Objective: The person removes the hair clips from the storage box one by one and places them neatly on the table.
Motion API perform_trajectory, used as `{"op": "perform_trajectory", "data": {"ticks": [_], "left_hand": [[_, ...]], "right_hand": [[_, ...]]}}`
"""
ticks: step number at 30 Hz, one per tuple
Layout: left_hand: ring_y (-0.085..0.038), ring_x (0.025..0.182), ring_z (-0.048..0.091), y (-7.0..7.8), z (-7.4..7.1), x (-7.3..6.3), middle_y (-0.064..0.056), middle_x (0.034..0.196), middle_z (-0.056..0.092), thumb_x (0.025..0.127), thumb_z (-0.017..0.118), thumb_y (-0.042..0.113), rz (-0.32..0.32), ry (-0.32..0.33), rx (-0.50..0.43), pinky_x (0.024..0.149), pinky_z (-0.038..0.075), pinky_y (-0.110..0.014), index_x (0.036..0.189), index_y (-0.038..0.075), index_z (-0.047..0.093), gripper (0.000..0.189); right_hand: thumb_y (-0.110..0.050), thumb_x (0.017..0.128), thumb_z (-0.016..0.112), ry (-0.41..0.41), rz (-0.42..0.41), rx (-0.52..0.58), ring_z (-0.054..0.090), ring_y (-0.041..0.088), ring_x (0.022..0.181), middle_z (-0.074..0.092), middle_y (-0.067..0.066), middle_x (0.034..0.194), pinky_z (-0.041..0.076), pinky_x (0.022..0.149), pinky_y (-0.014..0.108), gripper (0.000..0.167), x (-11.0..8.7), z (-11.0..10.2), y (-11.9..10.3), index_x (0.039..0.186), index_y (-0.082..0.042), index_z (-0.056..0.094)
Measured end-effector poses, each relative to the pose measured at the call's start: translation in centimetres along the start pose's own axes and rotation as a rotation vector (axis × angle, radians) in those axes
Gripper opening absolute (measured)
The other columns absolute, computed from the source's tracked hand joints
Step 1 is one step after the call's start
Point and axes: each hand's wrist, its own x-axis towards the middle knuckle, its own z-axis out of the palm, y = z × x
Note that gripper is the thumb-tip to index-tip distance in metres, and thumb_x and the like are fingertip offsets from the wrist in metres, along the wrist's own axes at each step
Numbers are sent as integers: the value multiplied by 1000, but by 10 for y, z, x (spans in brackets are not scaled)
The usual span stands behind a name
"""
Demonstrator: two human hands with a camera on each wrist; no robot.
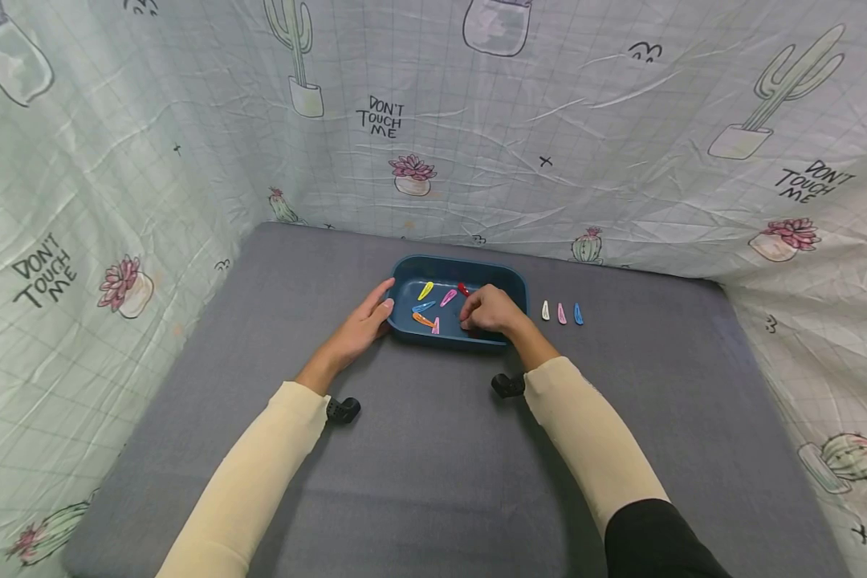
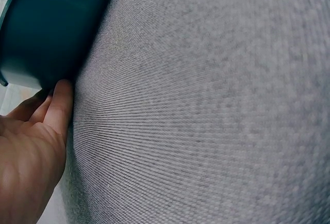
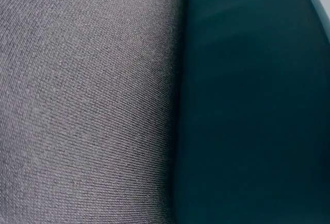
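A dark blue-green plastic tray [image 1: 441, 338] holds several snap hair clips, among them a yellow clip [image 1: 425, 291], a blue clip [image 1: 424, 307], an orange clip [image 1: 423, 319], a pink clip [image 1: 449, 298] and a red clip [image 1: 463, 288]. My left hand [image 1: 360, 330] rests against the tray's left end, fingers fairly straight, as the left wrist view also shows along the outer wall [image 2: 51, 33]. Inside the tray's right half, my right hand [image 1: 493, 310] reaches down with bent fingers. Its fingertips are partly hidden, so whether they pinch a clip is unclear. The right wrist view shows only tray wall [image 3: 252, 100] and cloth.
Right of the tray, a white clip [image 1: 545, 311], a pink clip [image 1: 561, 313] and a blue clip [image 1: 578, 314] lie in a row on the grey cloth-covered table [image 1: 433, 466]. A printed curtain [image 1: 477, 160] hangs behind and at both sides.
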Motion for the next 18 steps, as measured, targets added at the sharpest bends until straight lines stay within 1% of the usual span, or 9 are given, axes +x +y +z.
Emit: {"op": "perform_trajectory", "data": {"ticks": [2,6,11,14,18], "left_hand": [[-37,159,28,0,0,0,-17,175,17,115,36,35,4,1,1,125,30,-59,169,22,15,59],[-37,159,28,1,1,-1,-16,175,15,115,36,35,4,-2,0,125,30,-59,169,22,15,59],[-36,159,28,2,1,-2,-16,175,16,115,35,36,-2,-8,1,125,31,-58,169,23,14,59],[-36,160,27,2,1,-2,-16,175,15,115,35,36,-2,-7,-1,126,30,-58,169,23,14,59],[-36,160,26,2,0,-2,-16,175,16,115,35,37,-6,-6,-1,126,30,-58,169,26,15,59]], "right_hand": [[-5,90,78,5,0,-8,57,25,93,74,11,97,47,78,32,3,0,0,0,88,-4,80],[-3,90,75,14,2,-22,57,24,89,73,10,91,46,73,29,7,-2,-1,-1,84,-4,78],[-1,89,70,-2,0,-72,57,22,87,74,9,89,44,69,26,12,-6,-5,-2,81,-3,78],[-1,88,68,-19,-1,-121,58,22,86,76,10,91,45,69,28,14,-8,-8,-3,79,-4,78],[-1,86,68,-35,-27,-189,58,23,88,77,9,97,49,75,32,13,-10,-11,-5,80,-6,78]]}}
